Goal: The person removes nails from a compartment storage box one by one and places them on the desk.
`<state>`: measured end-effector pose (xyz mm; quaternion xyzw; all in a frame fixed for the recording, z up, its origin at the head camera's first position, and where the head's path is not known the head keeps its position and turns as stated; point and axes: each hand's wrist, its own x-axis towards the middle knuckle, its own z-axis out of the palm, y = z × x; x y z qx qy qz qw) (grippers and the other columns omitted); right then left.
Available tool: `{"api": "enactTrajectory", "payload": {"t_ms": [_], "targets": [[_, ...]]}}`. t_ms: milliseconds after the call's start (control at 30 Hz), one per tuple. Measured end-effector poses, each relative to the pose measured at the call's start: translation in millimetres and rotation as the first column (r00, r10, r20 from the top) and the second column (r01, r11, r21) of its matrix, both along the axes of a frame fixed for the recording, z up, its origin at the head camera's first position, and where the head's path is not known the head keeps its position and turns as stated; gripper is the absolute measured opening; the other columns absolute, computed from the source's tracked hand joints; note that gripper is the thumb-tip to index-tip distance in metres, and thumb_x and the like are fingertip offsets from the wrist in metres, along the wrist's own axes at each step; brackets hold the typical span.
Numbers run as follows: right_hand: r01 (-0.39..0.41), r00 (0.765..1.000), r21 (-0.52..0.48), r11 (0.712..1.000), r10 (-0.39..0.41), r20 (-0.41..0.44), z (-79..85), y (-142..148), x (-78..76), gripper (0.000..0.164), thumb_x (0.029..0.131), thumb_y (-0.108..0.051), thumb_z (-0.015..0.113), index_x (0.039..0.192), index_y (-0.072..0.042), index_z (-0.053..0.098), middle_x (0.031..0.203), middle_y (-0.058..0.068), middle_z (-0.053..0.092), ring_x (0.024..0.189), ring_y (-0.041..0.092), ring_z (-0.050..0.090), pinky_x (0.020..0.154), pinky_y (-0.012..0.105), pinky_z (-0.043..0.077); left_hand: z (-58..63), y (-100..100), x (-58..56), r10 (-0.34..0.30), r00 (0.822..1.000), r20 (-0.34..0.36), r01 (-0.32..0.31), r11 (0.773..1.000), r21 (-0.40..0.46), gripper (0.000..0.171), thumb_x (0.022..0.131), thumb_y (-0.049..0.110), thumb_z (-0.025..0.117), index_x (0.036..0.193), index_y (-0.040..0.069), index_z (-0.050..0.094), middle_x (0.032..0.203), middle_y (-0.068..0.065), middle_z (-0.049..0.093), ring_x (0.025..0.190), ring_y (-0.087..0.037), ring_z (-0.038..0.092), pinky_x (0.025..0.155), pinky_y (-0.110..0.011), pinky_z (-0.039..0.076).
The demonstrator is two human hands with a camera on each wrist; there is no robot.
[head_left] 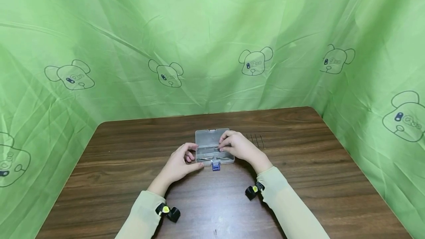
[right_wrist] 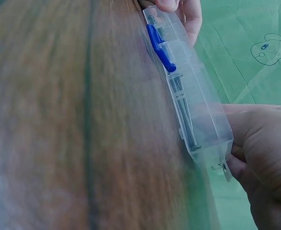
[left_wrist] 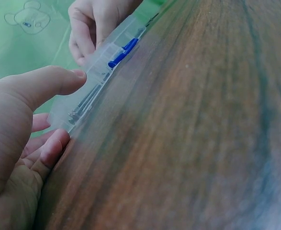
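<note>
A clear plastic compartment box [head_left: 215, 160] with a blue latch [head_left: 216, 166] lies on the table, its lid [head_left: 207, 138] folded back. Long, thin metal pieces like nails [right_wrist: 187, 122] lie in its front compartment. My left hand [head_left: 179, 162] holds the box's left end, thumb [left_wrist: 59, 80] at the front corner and fingers curled along the side. Over the right part of the box, my right hand [head_left: 239, 146] reaches in from the side, thumb and fingertips close together at the rear compartments. I cannot tell whether anything is between those fingertips.
Several thin, dark nail-like pieces [head_left: 262, 142] lie in a row on the brown wooden table [head_left: 285, 180], right of the box. Green curtains [head_left: 206, 40] with bear-head drawings surround the table's back and sides. Each sleeve carries a black wrist camera [head_left: 251, 192].
</note>
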<state>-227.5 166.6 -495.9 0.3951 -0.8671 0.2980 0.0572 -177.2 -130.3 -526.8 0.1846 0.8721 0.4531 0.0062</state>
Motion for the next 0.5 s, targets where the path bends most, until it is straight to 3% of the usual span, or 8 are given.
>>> {"api": "enactTrajectory", "payload": {"t_ms": [300, 500], "targets": [[0.007, 1.0, 0.034, 0.999, -0.007, 0.007, -0.4, -0.5, -0.4, 0.008, 0.092, -0.012, 0.088, 0.097, -0.007, 0.087, 0.108, 0.004, 0.069, 0.103, 0.021, 0.068, 0.097, 0.036, 0.057, 1.4, 0.3, 0.5, -0.005, 1.0, -0.002, 0.005, 1.0, 0.005, 0.07, 0.083, 0.029, 0.099, 0.141, 0.012, 0.064, 0.106, 0.0, 0.067, 0.089, -0.015, 0.063, 0.081, -0.028, 0.054], [0.024, 0.997, 0.046, 0.999, -0.027, 0.073, -0.3, 0.4, -1.5, 0.011, 0.093, -0.019, 0.088, 0.095, -0.009, 0.087, 0.107, 0.001, 0.067, 0.103, 0.019, 0.066, 0.097, 0.038, 0.057, 0.8, 0.3, 0.7, -0.01, 1.0, -0.011, 0.01, 1.0, 0.007, 0.069, 0.083, 0.031, 0.099, 0.14, 0.012, 0.065, 0.109, 0.0, 0.067, 0.088, -0.014, 0.063, 0.081, -0.028, 0.054]]}}
